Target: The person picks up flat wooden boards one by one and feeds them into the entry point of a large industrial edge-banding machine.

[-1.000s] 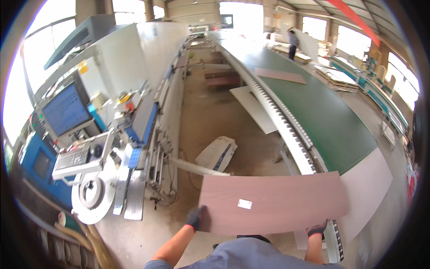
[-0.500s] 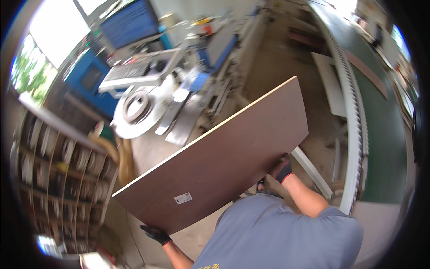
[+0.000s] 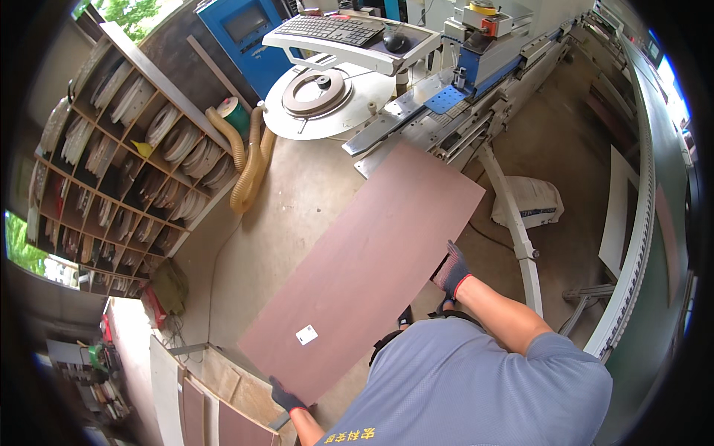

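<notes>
A long reddish-brown panel [image 3: 364,267] lies slantwise in front of me, its broad face up and a small white label [image 3: 306,335] near its close end. My left hand [image 3: 285,394], in a dark glove, grips the panel's near-left end. Gloved as well, my right hand [image 3: 452,273] is closed on the right long edge, its fingers partly hidden beneath. The panel's far end reaches the metal bed [image 3: 372,157] of a machine and overlaps it in view; whether it rests there I cannot tell.
Beyond stand a round white reel plate [image 3: 294,123] with coiled edging, a keyboard shelf [image 3: 335,37] and a blue cabinet [image 3: 242,30]. A rack of coils [image 3: 111,149] is left, upright boards [image 3: 197,405] lower left. A white sack [image 3: 537,201], metal leg [image 3: 518,238] and green conveyor [image 3: 669,349] stand right.
My view and body have turned left. The panel, still in both hands, now points its far end at the machine bed, and its face is seen more from above.
</notes>
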{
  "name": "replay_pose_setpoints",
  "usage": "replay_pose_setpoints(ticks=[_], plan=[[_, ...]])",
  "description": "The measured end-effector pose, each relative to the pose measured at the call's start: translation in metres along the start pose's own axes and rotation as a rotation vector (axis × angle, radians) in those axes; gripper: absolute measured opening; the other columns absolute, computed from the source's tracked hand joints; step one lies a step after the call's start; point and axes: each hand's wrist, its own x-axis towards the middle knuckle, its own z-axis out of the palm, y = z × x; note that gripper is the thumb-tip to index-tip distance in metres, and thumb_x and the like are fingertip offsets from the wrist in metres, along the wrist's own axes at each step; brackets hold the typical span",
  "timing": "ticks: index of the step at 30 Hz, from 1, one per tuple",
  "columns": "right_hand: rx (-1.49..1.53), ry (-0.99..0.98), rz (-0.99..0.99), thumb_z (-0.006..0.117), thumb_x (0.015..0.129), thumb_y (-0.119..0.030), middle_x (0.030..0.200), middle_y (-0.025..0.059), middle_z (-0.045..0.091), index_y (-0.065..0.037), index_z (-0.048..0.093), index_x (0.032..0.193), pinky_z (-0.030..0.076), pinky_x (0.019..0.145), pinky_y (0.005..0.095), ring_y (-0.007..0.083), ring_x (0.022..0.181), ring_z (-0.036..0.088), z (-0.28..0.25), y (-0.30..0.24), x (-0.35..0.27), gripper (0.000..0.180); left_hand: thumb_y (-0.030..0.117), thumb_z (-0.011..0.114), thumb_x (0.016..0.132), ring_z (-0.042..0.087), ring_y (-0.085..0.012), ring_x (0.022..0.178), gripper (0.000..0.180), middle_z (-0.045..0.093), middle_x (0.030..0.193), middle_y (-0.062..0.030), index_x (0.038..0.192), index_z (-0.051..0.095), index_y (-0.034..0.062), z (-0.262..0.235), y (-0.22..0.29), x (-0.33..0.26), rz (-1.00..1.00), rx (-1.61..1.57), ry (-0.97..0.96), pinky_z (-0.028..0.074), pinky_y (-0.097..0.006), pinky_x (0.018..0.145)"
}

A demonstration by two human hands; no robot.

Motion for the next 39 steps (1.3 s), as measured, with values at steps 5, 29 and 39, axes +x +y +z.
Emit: replay_pose_setpoints(ticks=[5,29,39], plan=[[-0.094,0.063,-0.094,0.046,0.090,-0.044,0.137,0.0093,0.042,-0.009,0.040,0.133,0.031,0.105,0.0455,0.0295,0.124,0.041,-0.004,0.000,0.023,0.055,0.043,0.048,0.092,0.060,-0.0208,0.087,0.052,0.062,0.101,-0.0091,0.111,0.058,-0.0045,0.053,0.014,0.040,-0.034,-0.065,-0.142,0.048,-0.032,0.077],[-0.832,0.579,-0.488,0.071,0.079,-0.038,0.063,-0.0045,0.042,-0.009,0.056,0.069,0.025,0.049,0.0312,0.0093,0.054,0.032,0.028,-0.101,0.105,0.034,0.061,0.039,0.089,0.052,-0.0152,0.045,0.060,0.055,0.058,-0.0075,0.092,0.060,0.0043,0.274,0.036,-0.022,-0.496,0.260,-0.704,0.039,-0.027,0.041],[-0.881,0.479,-0.550,0.069,0.080,-0.034,0.097,0.0082,0.061,0.002,0.060,0.105,0.040,0.081,0.0325,0.0177,0.085,0.053,0.018,-0.201,0.118,0.045,0.062,0.048,0.085,0.039,-0.0091,0.033,0.052,0.046,0.049,0.0021,0.073,0.057,0.0126,0.360,0.024,-0.067,-0.453,0.262,-0.577,0.025,-0.022,0.031]])
